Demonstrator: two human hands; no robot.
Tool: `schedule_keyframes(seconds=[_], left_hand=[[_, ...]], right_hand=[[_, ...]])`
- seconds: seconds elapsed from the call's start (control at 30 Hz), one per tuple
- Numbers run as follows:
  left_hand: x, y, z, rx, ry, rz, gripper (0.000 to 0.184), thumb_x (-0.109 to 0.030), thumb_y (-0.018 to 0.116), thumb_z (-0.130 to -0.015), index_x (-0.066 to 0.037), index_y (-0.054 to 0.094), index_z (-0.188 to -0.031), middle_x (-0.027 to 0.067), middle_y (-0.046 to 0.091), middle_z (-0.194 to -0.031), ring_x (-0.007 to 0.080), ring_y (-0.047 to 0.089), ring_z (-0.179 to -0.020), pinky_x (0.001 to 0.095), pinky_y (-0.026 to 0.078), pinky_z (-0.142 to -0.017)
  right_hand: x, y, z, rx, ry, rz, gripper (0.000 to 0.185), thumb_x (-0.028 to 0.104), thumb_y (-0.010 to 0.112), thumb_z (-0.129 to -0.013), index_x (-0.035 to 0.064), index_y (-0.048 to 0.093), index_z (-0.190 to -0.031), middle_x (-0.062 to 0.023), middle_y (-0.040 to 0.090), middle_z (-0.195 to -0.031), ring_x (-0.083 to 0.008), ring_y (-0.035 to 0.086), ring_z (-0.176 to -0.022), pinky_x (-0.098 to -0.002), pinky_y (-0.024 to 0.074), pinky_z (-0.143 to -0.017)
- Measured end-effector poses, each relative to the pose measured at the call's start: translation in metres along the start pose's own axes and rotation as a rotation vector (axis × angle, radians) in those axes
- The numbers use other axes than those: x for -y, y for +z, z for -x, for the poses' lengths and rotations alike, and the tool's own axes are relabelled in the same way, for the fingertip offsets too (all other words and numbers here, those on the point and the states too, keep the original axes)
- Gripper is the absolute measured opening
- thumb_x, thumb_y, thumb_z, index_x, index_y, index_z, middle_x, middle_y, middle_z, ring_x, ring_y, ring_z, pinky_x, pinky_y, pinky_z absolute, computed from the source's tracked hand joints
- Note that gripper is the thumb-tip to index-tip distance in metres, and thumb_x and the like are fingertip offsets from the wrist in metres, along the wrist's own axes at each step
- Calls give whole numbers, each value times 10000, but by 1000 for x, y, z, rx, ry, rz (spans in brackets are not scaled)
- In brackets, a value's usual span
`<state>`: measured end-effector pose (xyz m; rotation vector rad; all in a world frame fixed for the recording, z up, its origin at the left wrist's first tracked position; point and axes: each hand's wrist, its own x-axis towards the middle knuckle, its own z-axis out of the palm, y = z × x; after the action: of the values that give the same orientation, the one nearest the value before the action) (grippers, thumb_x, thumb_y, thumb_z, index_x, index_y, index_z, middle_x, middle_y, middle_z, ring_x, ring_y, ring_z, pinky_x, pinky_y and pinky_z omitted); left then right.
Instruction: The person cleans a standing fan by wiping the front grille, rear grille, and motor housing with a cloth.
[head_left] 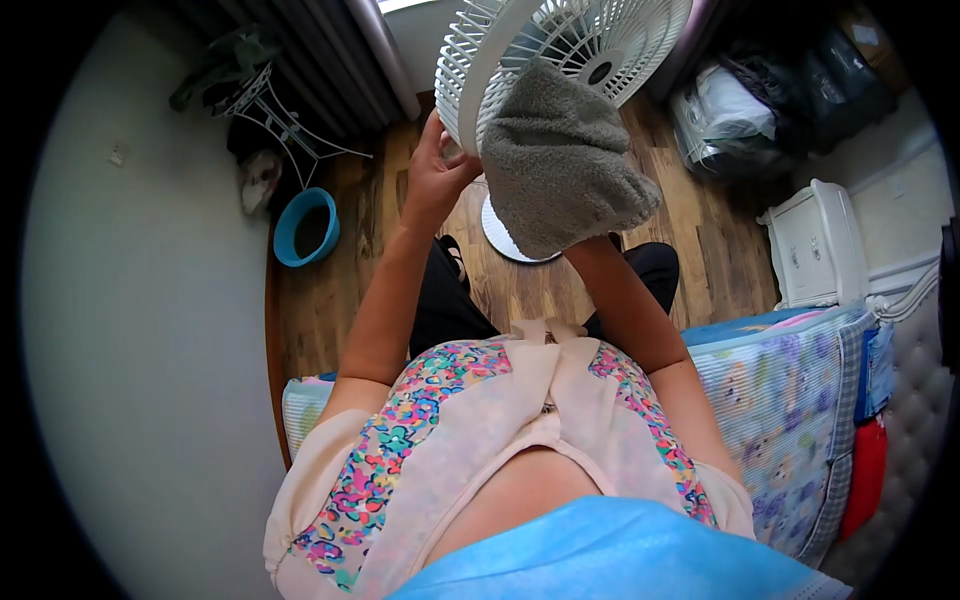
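A white fan (470, 75) with a slatted round cage stands in front of me, its round white base on the floor partly hidden. My left hand (437, 170) grips the lower left edge of the fan's cage, fingers bent around it. A grey fluffy cloth (560, 165) hangs against the front of the cage and covers my right hand, whose fingers do not show. Only the right wrist comes out below the cloth.
A blue basin (306, 228) sits on the wooden floor at the left, below a white metal stand (285, 125). Packed bags (730, 110) lie at the back right. A white nightstand (815, 245) stands by the bed (770, 400) on the right. Grey curtains hang behind.
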<state>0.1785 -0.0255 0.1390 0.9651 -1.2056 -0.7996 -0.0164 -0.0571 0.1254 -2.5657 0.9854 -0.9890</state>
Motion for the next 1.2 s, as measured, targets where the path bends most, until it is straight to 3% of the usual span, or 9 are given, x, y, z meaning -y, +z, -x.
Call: schedule_keyframes(seconds=[0.23, 0.27, 0.4, 0.57, 0.8, 1.2], left_hand=[[-10, -3, -2, -2, -43, 7, 841, -33, 794, -773, -138, 380, -1497, 56, 525, -1386, 235, 492, -1317, 433, 491, -1059], [-7, -3, -3, -18, -13, -30, 844, -13, 771, -771, -107, 373, -1510, 106, 532, -1388, 249, 519, -1295, 381, 532, -996], [-4, -2, -1, -19, 3, -56, 818, -34, 785, -770, -118, 402, -1488, 105, 563, -1341, 245, 574, -1229, 393, 545, -989], [-1, -1, -2, -15, -20, -45, 840, -91, 812, -770, -129, 398, -1500, 102, 554, -1362, 242, 549, -1258, 396, 541, -981], [-1, 3, 3, 9, 67, -18, 733, -68, 741, -857, -130, 394, -1499, 42, 522, -1395, 213, 477, -1320, 396, 496, -1029], [6, 2, -1, -21, 93, -131, 743, -90, 750, -863, -135, 385, -1508, 29, 532, -1393, 224, 491, -1309, 422, 492, -1035]], right_hand=[[-17, -28, -12, 166, 158, -219, 670, 514, 546, -988, 190, 324, -1531, -96, 374, -1531, -280, 347, -1420, -456, 297, -1176], [-30, -39, -23, 99, 193, -325, 669, 512, 547, -988, 189, 324, -1530, -96, 376, -1530, -280, 349, -1419, -456, 299, -1175], [-70, -50, -54, -168, 233, -963, 664, 500, 550, -988, 184, 327, -1527, -99, 382, -1524, -278, 358, -1412, -455, 308, -1170], [-71, -2, -55, -250, 223, -1399, 657, 486, 554, -989, 177, 331, -1524, -101, 390, -1516, -277, 368, -1403, -454, 319, -1164], [-35, 40, -14, -162, 247, -1399, 648, 467, 560, -989, 168, 336, -1519, -105, 401, -1506, -275, 383, -1391, -452, 335, -1155], [-27, 36, 11, -128, 244, -1288, 633, 433, 570, -991, 152, 345, -1510, -112, 420, -1488, -271, 408, -1371, -449, 362, -1139]])
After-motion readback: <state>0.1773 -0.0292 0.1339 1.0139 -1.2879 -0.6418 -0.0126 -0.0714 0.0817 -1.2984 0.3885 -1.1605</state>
